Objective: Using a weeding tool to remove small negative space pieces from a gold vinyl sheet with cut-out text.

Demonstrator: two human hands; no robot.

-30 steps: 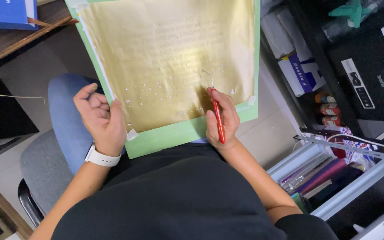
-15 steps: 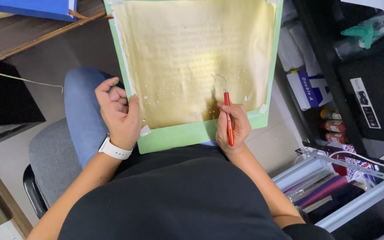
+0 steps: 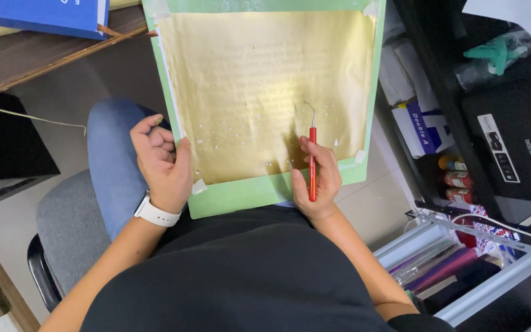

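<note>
A green cutting mat (image 3: pixel 241 195) rests on my lap, with a gold vinyl sheet (image 3: pixel 259 86) taped onto it. Small white specks dot the lower part of the sheet. My right hand (image 3: pixel 316 184) holds a red-handled weeding hook (image 3: pixel 311 161), its metal tip raised over the lower right of the sheet. My left hand (image 3: pixel 162 161), with a white watch (image 3: pixel 153 213) on the wrist, grips the mat's left edge, fingers curled.
A wooden desk edge (image 3: pixel 38 52) with a blue book (image 3: pixel 50 15) lies at the upper left. To the right stand a black printer (image 3: pixel 511 141), paper packs (image 3: pixel 422 123) and a wire rack (image 3: pixel 480 252) of folders. I sit on a grey chair (image 3: pixel 69 227).
The view has shifted so the mat sits further right and lower. My right hand has slid down the tool, and the hook's tip now stands clear of the fingers.
</note>
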